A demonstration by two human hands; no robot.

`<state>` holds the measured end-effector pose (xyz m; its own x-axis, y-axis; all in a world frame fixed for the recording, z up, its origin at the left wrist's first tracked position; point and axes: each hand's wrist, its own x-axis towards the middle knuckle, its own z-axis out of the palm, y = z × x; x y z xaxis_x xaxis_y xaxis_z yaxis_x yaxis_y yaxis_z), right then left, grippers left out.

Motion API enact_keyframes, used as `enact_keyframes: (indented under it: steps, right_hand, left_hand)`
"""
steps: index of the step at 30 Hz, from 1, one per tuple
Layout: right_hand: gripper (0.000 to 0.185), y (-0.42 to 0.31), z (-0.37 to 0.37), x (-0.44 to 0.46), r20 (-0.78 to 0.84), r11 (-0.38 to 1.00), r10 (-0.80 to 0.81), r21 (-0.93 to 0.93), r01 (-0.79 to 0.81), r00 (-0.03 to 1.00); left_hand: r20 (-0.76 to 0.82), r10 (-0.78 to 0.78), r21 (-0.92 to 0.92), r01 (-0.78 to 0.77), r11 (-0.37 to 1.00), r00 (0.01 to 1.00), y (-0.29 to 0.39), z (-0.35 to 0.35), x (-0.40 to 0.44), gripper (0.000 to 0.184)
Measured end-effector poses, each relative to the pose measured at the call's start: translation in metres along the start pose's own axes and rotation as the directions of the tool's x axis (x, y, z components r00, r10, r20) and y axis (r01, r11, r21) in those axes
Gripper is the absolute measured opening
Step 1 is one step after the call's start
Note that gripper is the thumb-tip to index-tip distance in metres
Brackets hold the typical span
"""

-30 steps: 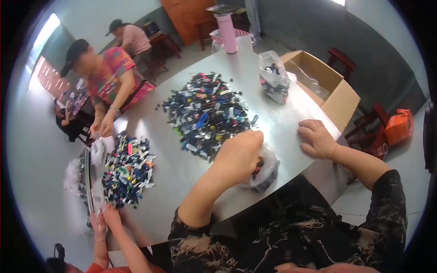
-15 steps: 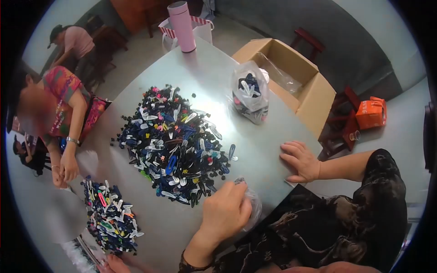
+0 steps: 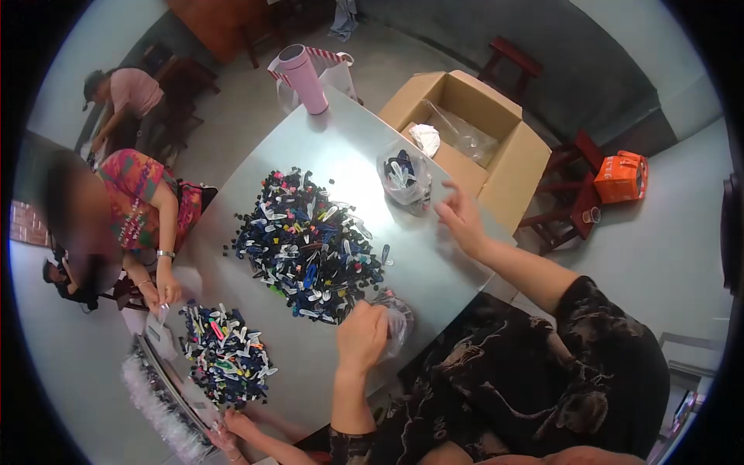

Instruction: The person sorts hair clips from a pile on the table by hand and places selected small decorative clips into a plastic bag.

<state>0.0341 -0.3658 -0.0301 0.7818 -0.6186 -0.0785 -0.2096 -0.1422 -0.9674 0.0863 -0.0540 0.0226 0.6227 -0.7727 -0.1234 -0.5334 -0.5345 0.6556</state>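
Observation:
My left hand (image 3: pixel 362 337) is closed at the near edge of the large pile of hair clips (image 3: pixel 306 248), against a clear plastic bag (image 3: pixel 399 325); what its fingers grip is hidden. Raised over the table's right side, my right hand (image 3: pixel 459 215) has its fingers apart and holds nothing. Just left of it stands an open plastic bag of clips (image 3: pixel 403 180). The big pile holds mostly dark and silver clips, with a few coloured ones.
A pink tumbler (image 3: pixel 304 81) stands at the table's far corner. Beyond the right edge is an open cardboard box (image 3: pixel 515 174). A smaller clip pile (image 3: pixel 225 356) lies at the left, where co-workers' hands (image 3: pixel 164 291) are busy. An orange bag (image 3: pixel 621 177) rests at the far right.
My right hand has lifted from the table and moved toward the standing bag. My left hand stays closed by the near bag. The view has shifted.

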Motion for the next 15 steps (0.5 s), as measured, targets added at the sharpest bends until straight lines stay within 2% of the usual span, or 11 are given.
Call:
enact_keyframes:
  steps: [1, 3, 4, 5, 6, 9, 11, 13, 15]
  right_hand:
    - [0.056, -0.009, 0.009, 0.014, -0.061, 0.999, 0.039, -0.008, -0.039, 0.997]
    - [0.058, -0.021, 0.025, 0.036, -0.125, 0.996, 0.092, -0.003, -0.093, 0.988]
    - [0.059, -0.026, 0.031, 0.046, -0.169, 0.99, 0.067, -0.114, -0.087, 0.983]
    - [0.06, -0.027, 0.031, 0.051, -0.205, 0.97, 0.037, -0.226, -0.084, 0.978]
    - [0.06, -0.021, 0.03, 0.053, -0.204, 0.971, 0.048, -0.221, -0.093, 0.978]
    - [0.057, -0.008, 0.028, 0.057, -0.182, 0.981, 0.018, -0.188, -0.053, 0.983]
    - [0.05, -0.003, 0.022, 0.047, -0.162, 0.997, 0.039, -0.059, -0.049, 0.986]
    - [0.047, -0.003, 0.015, 0.041, -0.174, 0.999, 0.033, -0.035, -0.04, 0.984]
    - [0.045, -0.008, 0.006, 0.036, -0.182, 0.999, 0.028, -0.02, -0.032, 0.983]
  left_hand:
    - [0.009, 0.002, 0.007, -0.002, 1.0, 1.0, 0.004, -0.008, 0.003, 0.021]
    - [-0.066, 0.156, 0.206, -0.14, 0.969, 0.986, 0.013, -0.027, 0.012, 0.034]
    - [-0.052, 0.156, 0.211, -0.142, 0.967, 0.986, 0.015, -0.038, 0.022, 0.034]
    - [-0.098, 0.112, 0.182, -0.093, 0.979, 0.989, 0.016, -0.05, 0.034, 0.041]
    - [-0.145, 0.063, 0.15, -0.041, 0.988, 0.987, 0.021, -0.058, 0.048, 0.05]
    - [-0.197, -0.033, 0.018, 0.038, 0.999, 0.98, 0.045, -0.079, 0.113, 0.052]
    - [-0.219, 0.0, 0.072, 0.016, 0.997, 0.976, 0.059, -0.078, 0.161, 0.053]
    - [-0.224, 0.013, 0.122, 0.015, 0.992, 0.975, 0.078, -0.066, 0.203, 0.054]
    - [-0.372, 0.161, 0.197, -0.092, 0.976, 0.914, 0.083, -0.044, 0.238, 0.043]
